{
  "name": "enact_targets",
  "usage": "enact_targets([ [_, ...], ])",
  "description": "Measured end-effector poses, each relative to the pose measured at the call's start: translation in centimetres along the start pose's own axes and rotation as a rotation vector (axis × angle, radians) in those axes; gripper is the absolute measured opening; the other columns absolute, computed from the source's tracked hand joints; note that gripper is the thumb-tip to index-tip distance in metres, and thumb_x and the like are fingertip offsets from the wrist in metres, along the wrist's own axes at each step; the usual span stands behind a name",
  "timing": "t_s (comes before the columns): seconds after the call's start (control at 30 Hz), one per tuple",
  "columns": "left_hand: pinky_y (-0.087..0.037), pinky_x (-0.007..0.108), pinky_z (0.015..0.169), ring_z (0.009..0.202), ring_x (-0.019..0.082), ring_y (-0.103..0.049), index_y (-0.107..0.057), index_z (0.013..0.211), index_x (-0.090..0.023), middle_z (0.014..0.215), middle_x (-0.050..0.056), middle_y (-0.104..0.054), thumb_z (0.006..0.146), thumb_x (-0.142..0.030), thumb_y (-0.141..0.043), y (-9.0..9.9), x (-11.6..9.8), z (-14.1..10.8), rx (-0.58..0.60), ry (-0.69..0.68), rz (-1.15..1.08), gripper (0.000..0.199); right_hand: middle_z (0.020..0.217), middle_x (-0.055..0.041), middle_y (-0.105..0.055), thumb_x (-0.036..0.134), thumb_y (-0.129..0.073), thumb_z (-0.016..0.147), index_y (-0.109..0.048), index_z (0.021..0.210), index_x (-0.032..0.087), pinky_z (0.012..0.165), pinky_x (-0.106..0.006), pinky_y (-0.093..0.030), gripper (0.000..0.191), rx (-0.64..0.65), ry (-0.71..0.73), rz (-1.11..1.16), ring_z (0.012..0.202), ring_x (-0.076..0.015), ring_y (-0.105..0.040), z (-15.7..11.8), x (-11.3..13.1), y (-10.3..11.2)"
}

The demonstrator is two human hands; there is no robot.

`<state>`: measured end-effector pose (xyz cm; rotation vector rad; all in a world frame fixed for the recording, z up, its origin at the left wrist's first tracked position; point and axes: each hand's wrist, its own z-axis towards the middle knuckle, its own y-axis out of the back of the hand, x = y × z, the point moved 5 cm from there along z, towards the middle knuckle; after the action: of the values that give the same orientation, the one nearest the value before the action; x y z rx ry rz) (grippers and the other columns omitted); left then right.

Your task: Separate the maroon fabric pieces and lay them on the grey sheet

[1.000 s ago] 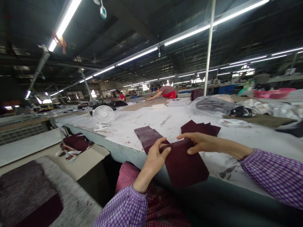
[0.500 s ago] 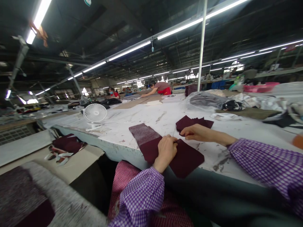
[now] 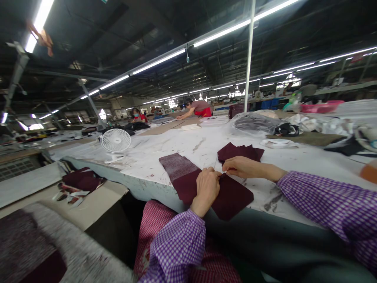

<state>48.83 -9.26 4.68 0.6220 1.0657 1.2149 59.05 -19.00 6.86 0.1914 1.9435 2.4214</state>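
Right hand point(image 3: 240, 167) closer, exact grip unclear.

The cloth point(image 3: 234, 198) right under the left fingers point(image 3: 212, 175) is dark red like a plum, with no pattern. The long piece point(image 3: 176, 168) to the left of them is plum too, but its far end is speckled grey and purple. Just past the right fingers point(image 3: 231, 166), the pile point(image 3: 237, 151) is all plum. The table top point(image 3: 147, 157) around the fingers is white with grey smudges. Behind the fingers, both sleeves point(image 3: 176, 239) have purple and white checks. The lap cloth point(image 3: 150, 226) below the left fingers has little red and white checks.
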Motion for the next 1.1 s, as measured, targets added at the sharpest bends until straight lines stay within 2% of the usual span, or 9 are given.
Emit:
enact_targets([
  [0.23,-0.042,0.030,0.082,0.096,0.020,-0.053,-0.070,0.101,-0.025,0.093,0.005,-0.063,0.089,-0.019,-0.046,-0.2,0.0,0.0,0.004,-0.004,0.017,0.028,0.080,-0.0046,-0.062,0.019,-0.046,0.086,-0.063,0.082,0.017,0.066,-0.026,-0.039,0.017,-0.011,0.028,-0.076,0.072,-0.0155,-0.057,0.0,0.5,0.0],
  [0.4,-0.042,0.030,0.081,0.094,0.019,-0.053,-0.070,0.100,-0.025,0.095,0.005,-0.062,0.091,-0.017,-0.040,-0.5,-0.2,0.3,0.019,-0.060,0.077,0.032,0.079,-0.0052,-0.058,0.016,-0.041,0.090,-0.060,0.082,0.016,0.060,-0.026,-0.037,0.021,-0.016,0.118,-0.353,0.069,-0.0146,-0.053,-0.2,1.3,-0.5],
  [0.53,-0.042,0.032,0.082,0.093,0.021,-0.052,-0.070,0.100,-0.022,0.097,0.006,-0.062,0.090,-0.014,-0.038,-0.6,-0.8,0.5,0.052,-0.126,0.119,0.034,0.088,-0.0079,-0.061,0.011,-0.043,0.088,-0.062,0.085,0.015,0.062,-0.027,-0.039,0.019,0.027,0.168,-0.492,0.079,-0.0177,-0.056,-0.6,1.1,-1.0],
  [0.63,-0.042,0.031,0.082,0.093,0.020,-0.052,-0.071,0.098,-0.022,0.097,0.007,-0.061,0.090,-0.014,-0.038,-0.5,-1.1,0.5,0.060,-0.130,0.137,0.034,0.097,-0.0089,-0.063,0.006,-0.043,0.085,-0.064,0.093,0.016,0.071,-0.030,-0.043,0.025,0.033,0.155,-0.456,0.089,-0.0201,-0.058,-1.1,0.4,-0.5],
  [0.7,-0.043,0.031,0.081,0.092,0.020,-0.052,-0.071,0.098,-0.022,0.097,0.007,-0.061,0.089,-0.013,-0.039,-0.4,-1.1,0.5,0.060,-0.126,0.146,0.034,0.103,-0.0093,-0.063,0.004,-0.041,0.085,-0.064,0.100,0.017,0.076,-0.031,-0.045,0.030,-0.030,0.097,-0.360,0.093,-0.0198,-0.059,-1.3,0.3,0.4],
  [0.83,-0.043,0.031,0.081,0.092,0.021,-0.052,-0.070,0.099,-0.022,0.097,0.007,-0.061,0.088,-0.012,-0.041,-0.4,-1.0,0.4,0.048,-0.126,0.141,0.033,0.106,-0.0099,-0.063,0.010,-0.038,0.088,-0.063,0.104,0.017,0.081,-0.029,-0.046,0.031,-0.124,0.083,-0.095,0.093,-0.0179,-0.060,-1.2,2.0,1.9],
  [0.97,-0.043,0.032,0.082,0.093,0.022,-0.053,-0.069,0.102,-0.021,0.097,0.007,-0.061,0.087,-0.011,-0.041,-0.4,-1.0,0.4,0.051,-0.128,0.130,0.033,0.098,-0.0090,-0.064,0.008,-0.039,0.084,-0.065,0.098,0.017,0.081,-0.029,-0.046,0.031,-0.098,0.100,-0.026,0.090,-0.0180,-0.061,-0.6,3.7,1.5],
  [1.1,-0.043,0.033,0.081,0.092,0.022,-0.053,-0.069,0.101,-0.021,0.097,0.007,-0.061,0.087,-0.011,-0.040,-0.3,-1.1,0.5,0.050,-0.130,0.135,0.034,0.091,-0.0095,-0.064,0.008,-0.040,0.084,-0.065,0.093,0.016,0.076,-0.029,-0.046,0.028,-0.072,0.072,-0.028,0.084,-0.0179,-0.062,-0.4,3.2,0.6],
])
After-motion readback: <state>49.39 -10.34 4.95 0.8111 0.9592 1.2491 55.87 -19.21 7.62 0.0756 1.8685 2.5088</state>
